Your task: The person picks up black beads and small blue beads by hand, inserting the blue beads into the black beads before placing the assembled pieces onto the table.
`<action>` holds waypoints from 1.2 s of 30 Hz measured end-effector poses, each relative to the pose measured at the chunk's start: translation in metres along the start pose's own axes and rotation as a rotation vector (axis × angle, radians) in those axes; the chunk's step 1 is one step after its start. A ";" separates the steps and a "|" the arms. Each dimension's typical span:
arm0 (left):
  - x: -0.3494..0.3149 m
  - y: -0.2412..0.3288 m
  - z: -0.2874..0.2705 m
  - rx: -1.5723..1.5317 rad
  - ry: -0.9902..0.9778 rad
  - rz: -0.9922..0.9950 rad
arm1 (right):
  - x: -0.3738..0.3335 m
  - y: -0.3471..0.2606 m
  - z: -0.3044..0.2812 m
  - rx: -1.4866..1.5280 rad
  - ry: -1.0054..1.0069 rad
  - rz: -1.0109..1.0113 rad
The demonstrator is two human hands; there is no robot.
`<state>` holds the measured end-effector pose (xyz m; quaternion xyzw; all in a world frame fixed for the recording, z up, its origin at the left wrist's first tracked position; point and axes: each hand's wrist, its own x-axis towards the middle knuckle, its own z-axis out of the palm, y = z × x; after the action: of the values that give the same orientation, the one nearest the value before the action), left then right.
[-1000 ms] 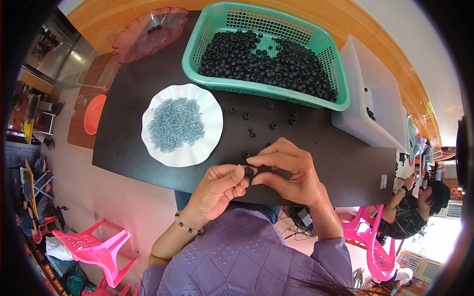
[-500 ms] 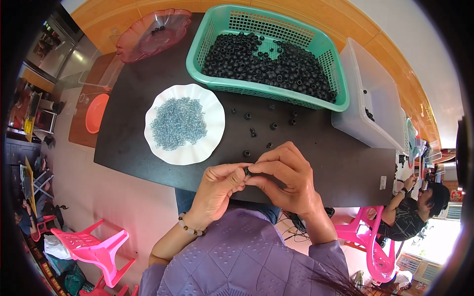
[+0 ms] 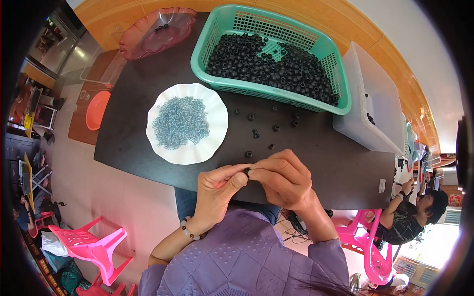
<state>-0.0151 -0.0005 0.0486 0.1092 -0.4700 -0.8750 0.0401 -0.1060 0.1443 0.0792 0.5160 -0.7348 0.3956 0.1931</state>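
Observation:
Between the fingertips of both hands, over the table's near edge, is a small round black part (image 3: 246, 172) with what looks like a hollow middle. My left hand (image 3: 217, 187) pinches it with thumb and forefinger. From the other side my right hand (image 3: 286, 178) presses its closed thumb and fingers against it. Similar black parts (image 3: 249, 154) lie scattered on the table just beyond my hands. A scalloped white plate (image 3: 217, 118) to the left carries a heap of tiny clear bluish pieces (image 3: 180, 122). Farther back, a green basket (image 3: 266, 90) holds many more black parts (image 3: 276, 69).
The dark table (image 3: 345, 163) has a rounded left side. A red translucent dish (image 3: 143, 42) stands at the back left, a clear plastic bin (image 3: 365, 106) at the right. Pink stools (image 3: 96, 244) flank me on the floor. Another person (image 3: 410, 217) sits at far right.
My right fingers have closed in tighter around the black part, with the index and middle fingers lower. The whole view has shifted slightly; the plate and basket stay in place on the table.

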 end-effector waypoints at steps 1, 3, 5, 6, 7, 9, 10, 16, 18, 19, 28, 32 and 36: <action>0.000 0.001 -0.001 0.021 -0.002 0.015 | -0.001 0.000 -0.001 0.001 -0.002 -0.001; 0.000 0.002 -0.003 0.042 -0.004 0.017 | -0.003 0.001 -0.001 -0.001 -0.020 -0.041; 0.000 0.000 -0.004 0.064 -0.006 0.017 | -0.005 0.003 0.001 0.001 -0.014 -0.073; 0.000 -0.002 -0.004 0.062 -0.016 0.062 | -0.005 0.004 0.002 0.001 -0.009 -0.104; -0.001 -0.004 -0.004 0.060 -0.026 0.106 | -0.004 0.005 0.002 0.001 -0.009 -0.104; -0.002 -0.008 -0.004 0.073 -0.008 0.123 | -0.002 0.008 0.003 0.031 -0.023 -0.152; -0.002 -0.009 -0.003 0.086 0.010 0.139 | -0.002 0.009 0.003 0.030 -0.024 -0.153; 0.000 -0.008 -0.003 0.067 0.053 0.102 | 0.001 0.013 0.006 0.058 -0.045 -0.189; 0.001 -0.011 -0.006 0.073 0.067 0.096 | 0.004 0.012 0.004 0.095 -0.137 -0.116; 0.002 -0.012 -0.007 0.076 0.076 0.080 | 0.008 0.011 0.005 0.103 -0.137 -0.127; 0.013 0.001 -0.008 -0.137 0.207 0.185 | 0.078 0.013 0.007 0.287 -0.307 0.064; 0.007 0.008 -0.020 0.102 0.266 0.210 | 0.128 0.059 0.034 0.345 -0.525 0.482; -0.006 -0.003 -0.040 0.168 0.277 0.175 | 0.196 0.100 0.073 0.503 -0.459 0.698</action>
<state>0.0001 -0.0301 0.0257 0.1904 -0.5391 -0.8023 0.1714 -0.2648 -0.0163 0.1317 0.3436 -0.7691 0.4780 -0.2487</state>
